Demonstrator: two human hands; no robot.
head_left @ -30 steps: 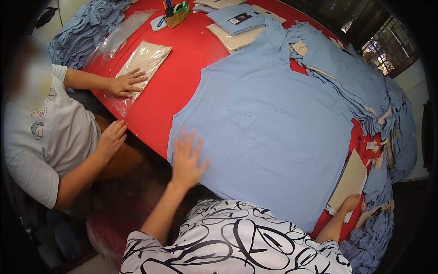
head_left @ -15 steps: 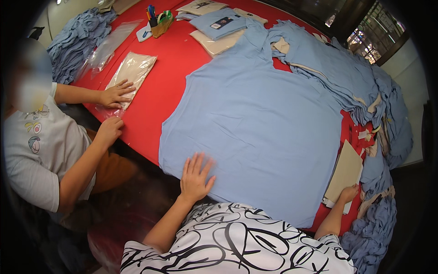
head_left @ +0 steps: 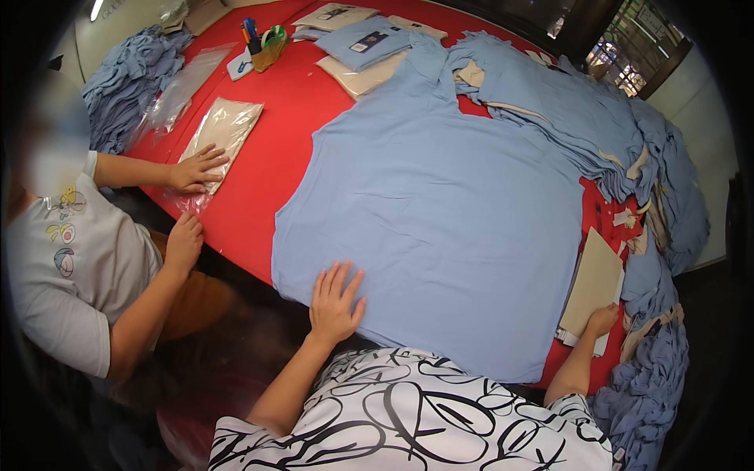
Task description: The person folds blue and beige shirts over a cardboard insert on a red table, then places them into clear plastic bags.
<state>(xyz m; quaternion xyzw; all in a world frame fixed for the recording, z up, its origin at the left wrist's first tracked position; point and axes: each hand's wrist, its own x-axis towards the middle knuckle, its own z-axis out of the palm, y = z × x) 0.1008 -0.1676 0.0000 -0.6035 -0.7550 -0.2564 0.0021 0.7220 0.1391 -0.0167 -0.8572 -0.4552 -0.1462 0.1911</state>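
Note:
A light blue shirt [head_left: 440,228] lies spread over the red table, its body toward me and its narrower end pointing away. My left hand [head_left: 334,306] rests flat on its near left part, fingers stretched and slightly apart. On the right, my right hand [head_left: 602,320] is closed at the lower corner of a tan cardboard sheet [head_left: 593,276]. White sheets show under the cardboard's edges. The cardboard lies just beside the shirt's right side, and my fingertips are partly hidden.
At left a co-worker's hand [head_left: 200,169] presses a bagged beige garment [head_left: 228,125]. Packed shirts [head_left: 365,45] and a pen holder [head_left: 267,53] stand at the back. Blue garments are piled along the right [head_left: 581,118] and at far left [head_left: 133,82]. The red table [head_left: 279,133] has its edge near me.
My left hand, blurred before, now lies still and sharp on the shirt. My right hand stays at the cardboard. The co-worker's lower hand has shifted slightly toward their body.

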